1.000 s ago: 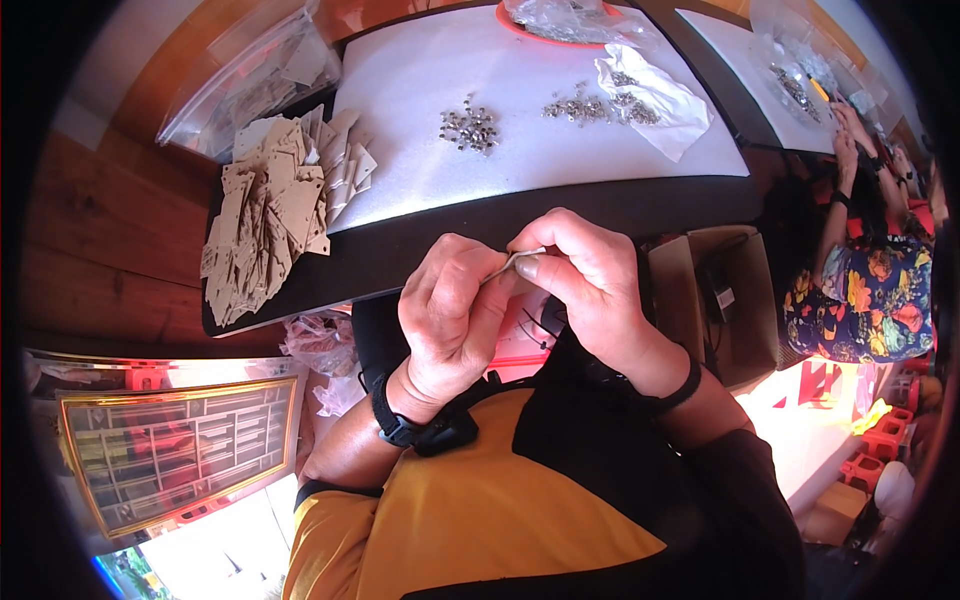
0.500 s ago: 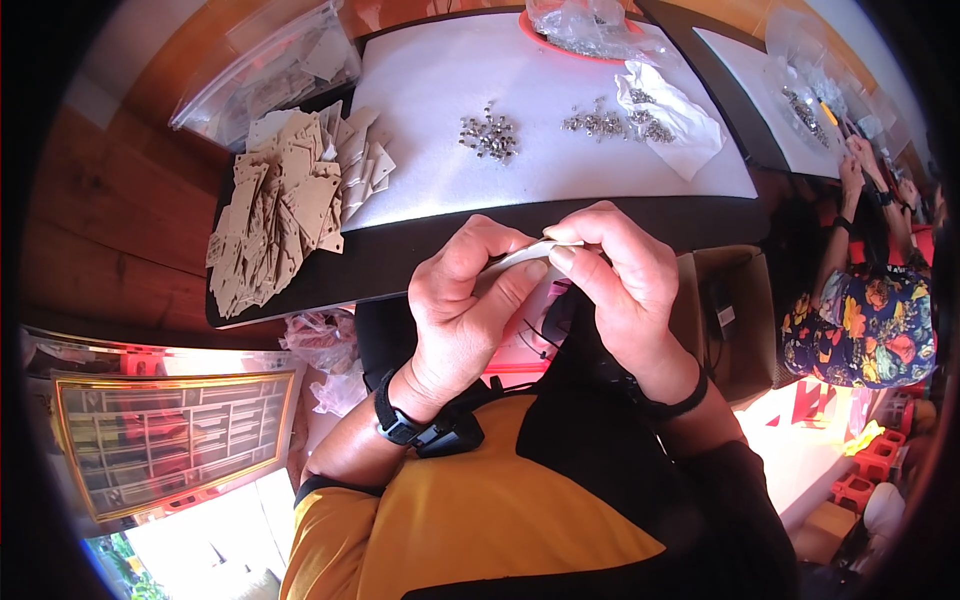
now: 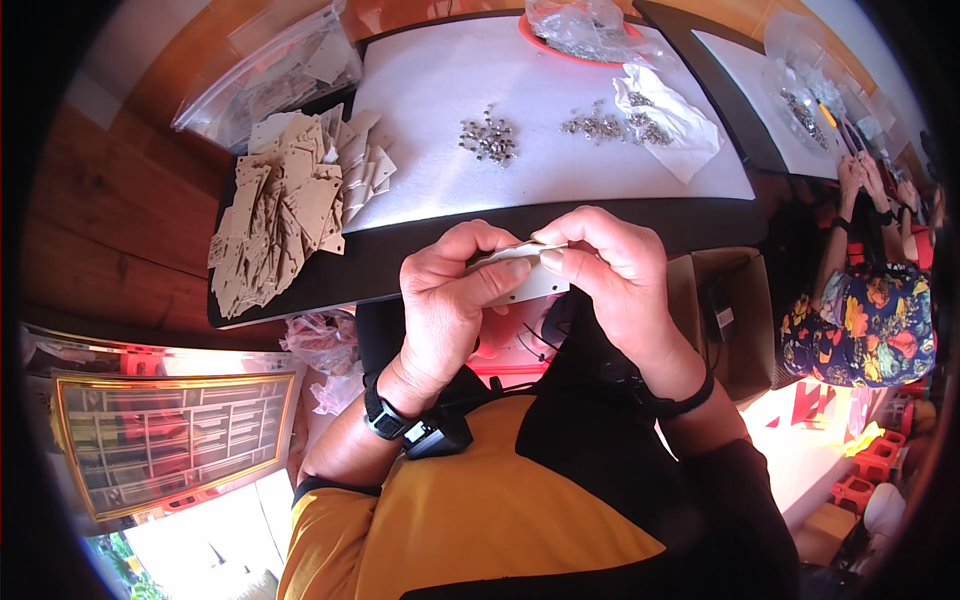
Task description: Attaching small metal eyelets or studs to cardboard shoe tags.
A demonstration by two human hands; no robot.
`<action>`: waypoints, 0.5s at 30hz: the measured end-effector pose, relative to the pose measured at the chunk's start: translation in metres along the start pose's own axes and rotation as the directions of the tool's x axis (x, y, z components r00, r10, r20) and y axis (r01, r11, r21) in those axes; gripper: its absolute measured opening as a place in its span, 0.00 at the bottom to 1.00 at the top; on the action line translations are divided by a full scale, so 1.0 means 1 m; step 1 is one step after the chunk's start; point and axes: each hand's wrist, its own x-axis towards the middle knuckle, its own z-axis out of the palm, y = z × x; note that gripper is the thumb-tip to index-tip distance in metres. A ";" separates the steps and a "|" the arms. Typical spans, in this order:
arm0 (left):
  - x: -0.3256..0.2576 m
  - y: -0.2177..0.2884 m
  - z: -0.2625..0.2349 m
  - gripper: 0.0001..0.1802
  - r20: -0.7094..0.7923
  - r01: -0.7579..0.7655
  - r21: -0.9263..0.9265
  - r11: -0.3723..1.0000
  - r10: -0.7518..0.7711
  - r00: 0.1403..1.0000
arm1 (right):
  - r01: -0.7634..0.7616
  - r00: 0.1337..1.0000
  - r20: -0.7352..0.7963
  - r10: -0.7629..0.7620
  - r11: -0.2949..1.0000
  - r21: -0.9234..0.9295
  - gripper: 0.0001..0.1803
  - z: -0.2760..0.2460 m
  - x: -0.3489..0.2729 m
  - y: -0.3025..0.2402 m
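Between my two hands, in front of the table's near edge, is a thin beige card (image 3: 536, 286) with small holes along its lower edge. My left hand (image 3: 455, 280) pinches its left part, thumb flat on the face. At the top right, my right hand (image 3: 610, 265) grips the card's upper edge between thumb and fingertips. Whether a small metal piece sits under the right fingertips cannot be made out. A large heap of similar beige cards (image 3: 285, 205) lies at the table's left. Small shiny metal pieces (image 3: 487, 138) form a pile on the white sheet (image 3: 420, 90).
More metal pieces (image 3: 592, 125) lie beside a crumpled white wrapper (image 3: 690, 130). A red tray (image 3: 535, 38) with a plastic bag stands at the back, a clear bag of cards (image 3: 270, 80) at the back left. An open carton (image 3: 745, 330) sits right of me. Another person's hands (image 3: 862, 172) work farther right.
The card has tipped so its face and holed lower edge now show; before, it appeared nearly edge-on. Both hands have shifted slightly left, still gripping it.
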 end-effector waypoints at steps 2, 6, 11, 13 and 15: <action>-0.002 0.000 0.000 0.06 -0.002 -0.017 0.017 1.000 0.017 1.000 | -0.024 1.000 0.010 0.024 0.999 0.022 0.05 0.001 0.000 -0.001; -0.004 -0.004 0.004 0.06 -0.007 -0.234 0.183 0.955 0.239 0.971 | -0.004 1.000 0.004 0.004 1.000 0.004 0.05 0.001 0.002 -0.004; -0.004 0.000 0.001 0.07 0.020 -0.216 0.204 0.955 0.216 0.976 | -0.016 1.000 0.021 0.016 1.000 0.003 0.06 0.000 0.001 -0.003; -0.005 -0.001 0.000 0.07 0.023 -0.225 0.221 0.949 0.225 0.974 | -0.016 1.000 0.013 0.016 1.000 0.004 0.06 0.001 0.000 -0.003; -0.005 -0.002 -0.003 0.08 0.067 -0.293 0.285 0.913 0.286 0.956 | -0.015 1.000 0.021 0.015 1.000 0.015 0.06 0.001 0.000 -0.004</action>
